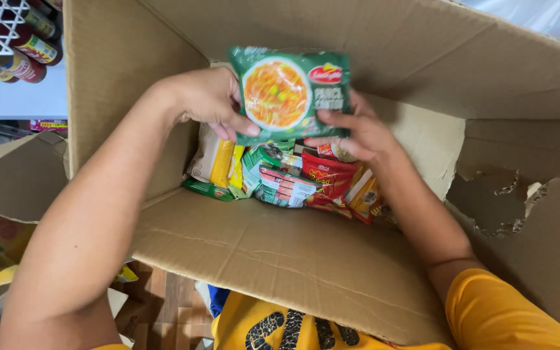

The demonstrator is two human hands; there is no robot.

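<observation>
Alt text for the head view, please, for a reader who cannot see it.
Both hands, left hand and right hand, hold a green noodle packet above a cardboard box with mixed snack packets at its bottom.

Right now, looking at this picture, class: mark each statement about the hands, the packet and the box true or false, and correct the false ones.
1. Both hands hold the green noodle packet. True: left hand, right hand.
2. The packet is red. False: it is green with an orange noodle picture.
3. The cardboard box holds more packets. True.
4. The box is shut. False: its flaps stand open.
5. The sleeve is blue. False: yellow.
</observation>
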